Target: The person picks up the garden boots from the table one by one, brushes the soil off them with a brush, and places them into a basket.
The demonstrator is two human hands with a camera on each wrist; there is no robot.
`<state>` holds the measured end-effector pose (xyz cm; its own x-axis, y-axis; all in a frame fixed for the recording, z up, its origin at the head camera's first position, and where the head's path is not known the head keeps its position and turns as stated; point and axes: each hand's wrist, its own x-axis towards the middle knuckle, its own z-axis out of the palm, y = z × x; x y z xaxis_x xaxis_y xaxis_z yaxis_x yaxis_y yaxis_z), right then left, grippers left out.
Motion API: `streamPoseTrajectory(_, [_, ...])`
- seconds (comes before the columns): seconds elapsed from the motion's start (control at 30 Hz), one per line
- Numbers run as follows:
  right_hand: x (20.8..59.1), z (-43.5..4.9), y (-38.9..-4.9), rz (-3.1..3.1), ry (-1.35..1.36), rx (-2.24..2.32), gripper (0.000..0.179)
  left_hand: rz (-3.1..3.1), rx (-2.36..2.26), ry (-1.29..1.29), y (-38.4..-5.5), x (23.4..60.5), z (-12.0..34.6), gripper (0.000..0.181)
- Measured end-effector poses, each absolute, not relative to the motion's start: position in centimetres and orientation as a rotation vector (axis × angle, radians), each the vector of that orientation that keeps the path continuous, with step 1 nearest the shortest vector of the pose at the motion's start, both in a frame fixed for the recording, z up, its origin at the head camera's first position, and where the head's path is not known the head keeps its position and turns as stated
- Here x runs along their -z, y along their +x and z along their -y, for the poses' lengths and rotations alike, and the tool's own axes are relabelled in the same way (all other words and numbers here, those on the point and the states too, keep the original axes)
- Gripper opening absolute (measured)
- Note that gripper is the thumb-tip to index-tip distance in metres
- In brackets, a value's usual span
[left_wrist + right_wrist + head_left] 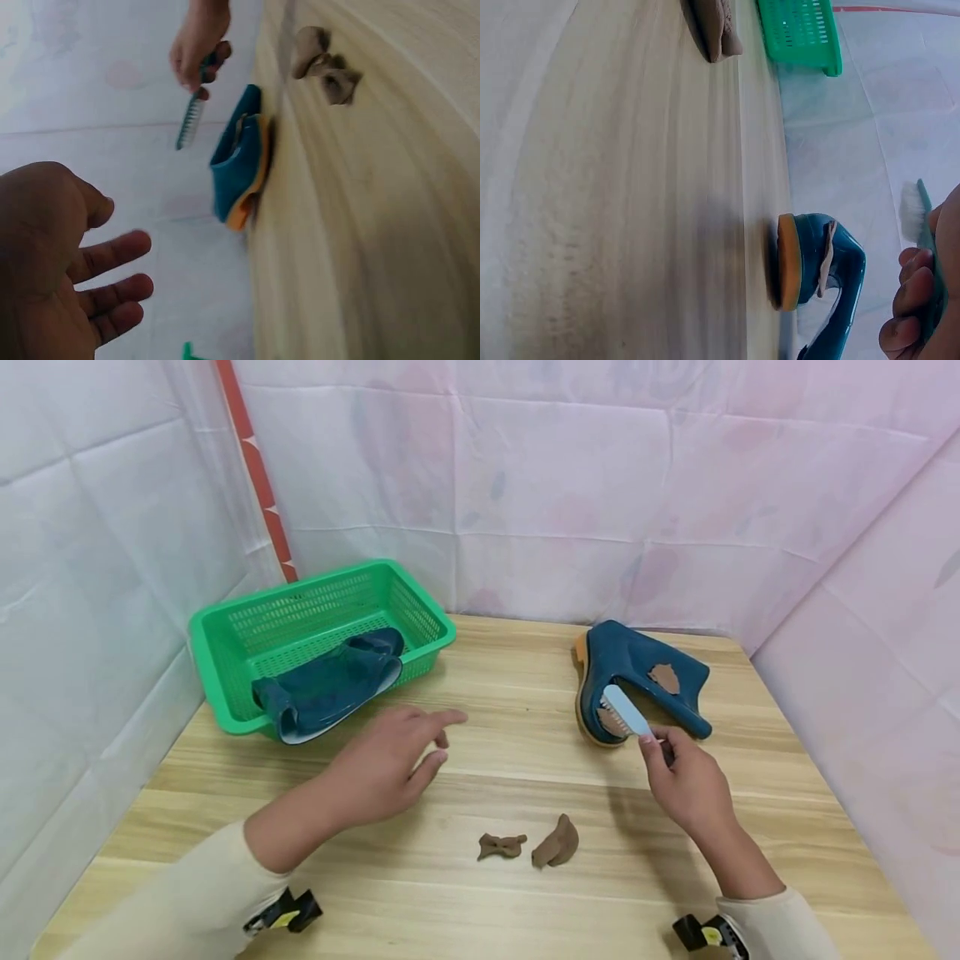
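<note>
My right hand (692, 781) grips a light blue scrubbing brush (627, 710) by its handle. In the head view the bristles overlap the toe of a dark blue rain boot (622, 652) lying on its side; the right wrist view shows the brush (925, 214) held apart from it. One brown mud-like patch (664, 678) clings to the boot's shaft, and another (612, 722) to its toe. My left hand (378, 768) hovers over the table with fingers loosely extended, holding nothing. A second blue boot (330, 681) lies in the green basket (322, 587), its shaft opening over the near rim.
Two brown clay-like pieces, a smaller one (502, 846) and a larger one (557, 842), lie near the front middle of the wooden table (480, 760). Cloth-covered walls (555, 485) enclose the back and both sides.
</note>
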<state>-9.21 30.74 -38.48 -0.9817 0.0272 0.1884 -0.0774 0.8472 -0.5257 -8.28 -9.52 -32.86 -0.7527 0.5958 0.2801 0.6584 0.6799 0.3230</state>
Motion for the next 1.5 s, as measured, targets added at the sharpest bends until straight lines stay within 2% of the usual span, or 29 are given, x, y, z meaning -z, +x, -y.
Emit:
streamPoseTrajectory(0.2, [38.8, -30.3, -7.8, 2.884, 0.041, -0.829, 0.051, 2.872, 0.438, -1.094, -12.0, 35.1, 5.0, 0.04])
streamPoseTrajectory(0.43, [39.8, -28.3, -6.5, 2.932, 0.135, -0.868, 0.043, 2.961, 0.325, -1.052, -17.2, 34.3, -0.4, 0.047])
streamPoseTrajectory(0.6, [40.3, -27.7, -6.3, 2.982, 0.156, -0.806, 0.038, 2.958, 0.202, -1.157, -19.5, 34.2, -4.7, 0.048])
streamPoseTrajectory(0.8, [40.6, -27.6, -6.1, 3.045, 0.197, -0.76, 0.037, 2.999, 0.098, -1.272, -20.8, 34.5, -9.1, 0.05])
streamPoseTrajectory(1.0, [40.9, -27.2, -5.8, 3.045, 0.225, -0.736, 0.031, 3.071, 0.076, -1.259, -21.7, 34.9, -12.3, 0.051])
streamPoseTrajectory(1.27, [41.2, -25.7, -4.8, 3.025, 0.26, -0.734, 0.026, 3.242, 0.098, -1.13, -21.9, 35.3, -13.4, 0.053])
streamPoseTrajectory(1.5, [41.2, -25.4, -5.0, 3.011, 0.303, -0.719, 0.023, 3.296, 0.206, -1.166, -22.2, 36.0, -13.1, 0.058])
